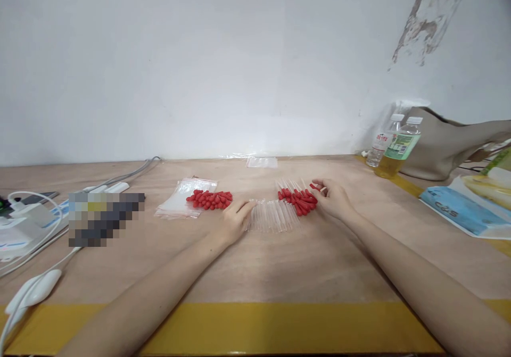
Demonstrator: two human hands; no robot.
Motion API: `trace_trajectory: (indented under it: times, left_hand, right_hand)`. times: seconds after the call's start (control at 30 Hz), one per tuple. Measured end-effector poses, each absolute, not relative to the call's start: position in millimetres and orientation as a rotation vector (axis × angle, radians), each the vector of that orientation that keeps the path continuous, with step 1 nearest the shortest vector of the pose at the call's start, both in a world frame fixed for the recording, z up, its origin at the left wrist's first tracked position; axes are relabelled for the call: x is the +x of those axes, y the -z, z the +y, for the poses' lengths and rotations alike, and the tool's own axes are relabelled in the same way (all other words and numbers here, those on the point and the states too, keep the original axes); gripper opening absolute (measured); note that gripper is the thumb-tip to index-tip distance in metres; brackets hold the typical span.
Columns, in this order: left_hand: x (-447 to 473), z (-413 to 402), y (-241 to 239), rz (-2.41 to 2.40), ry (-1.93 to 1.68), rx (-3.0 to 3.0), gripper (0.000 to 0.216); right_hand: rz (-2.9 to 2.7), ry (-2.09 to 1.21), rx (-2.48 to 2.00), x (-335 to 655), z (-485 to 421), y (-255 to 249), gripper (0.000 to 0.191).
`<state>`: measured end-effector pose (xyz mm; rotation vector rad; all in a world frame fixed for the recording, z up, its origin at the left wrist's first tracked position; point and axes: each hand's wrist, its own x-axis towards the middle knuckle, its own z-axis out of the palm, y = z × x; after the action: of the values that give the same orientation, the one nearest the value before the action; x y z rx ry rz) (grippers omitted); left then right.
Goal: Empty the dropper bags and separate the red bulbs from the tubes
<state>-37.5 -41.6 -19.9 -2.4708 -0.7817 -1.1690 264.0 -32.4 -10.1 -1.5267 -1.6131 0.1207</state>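
Note:
A row of thin clear tubes [271,217] lies side by side in the middle of the table. At its left end my left hand [235,221] is closed, fingertips pinched at the top of a tube. To the right, my right hand [330,198] pinches a dropper with a red rubber bulb [313,187] between thumb and finger; most of it is hidden. Beside that hand lies a pile of red-bulbed droppers [299,200], thin clear stems pointing away from me. Loose red rubber bulbs [209,199] are heaped left of my left hand, partly over clear zip bags [175,200].
Another clear bag [262,162] lies by the wall. Two bottles [399,147] and a grey-brown bag [435,144] stand at the back right, with a blue packet [463,208] nearer. On the left are a blurred-out dark object [106,221], white chargers [26,224] and cables.

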Motion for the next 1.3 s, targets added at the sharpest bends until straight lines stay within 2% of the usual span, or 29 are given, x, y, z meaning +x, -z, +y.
trace_trajectory:
  times: [0.2, 0.3, 0.43, 0.57, 1.03, 1.23, 1.3]
  left_hand:
    - [-34, -51, 18, -0.682, 1.031, -2.606, 0.025]
    - [-35, -55, 17, -0.675, 0.974, -2.711, 0.026]
    - [-38, -59, 14, -0.735, 0.902, -2.822, 0.034]
    - [-40, -62, 8, -0.785, 0.853, -2.779, 0.035]
    - [-38, -62, 7, -0.823, 0.758, -2.820, 0.033]
    - [-39, -61, 8, -0.843, 0.725, -2.820, 0.034]
    - [-39, -61, 9, -0.835, 0.725, -2.822, 0.033]
  right_hand:
    - [-1.791, -0.133, -1.518, 260, -38, 10, 0.018]
    - [-1.843, -0.176, -1.542, 262, -37, 10, 0.026]
    - [-1.548, -0.196, -1.794, 269, -31, 12, 0.038]
    - [-1.371, -0.218, -2.051, 279, -21, 16, 0.036]
    - [-1.429, -0.349, -2.388, 268, 34, -6, 0.037]
    - [-1.390, -0.359, -2.357, 261, 36, -4, 0.019]
    - [-1.408, -0.323, -2.265, 259, 32, -4, 0.018]
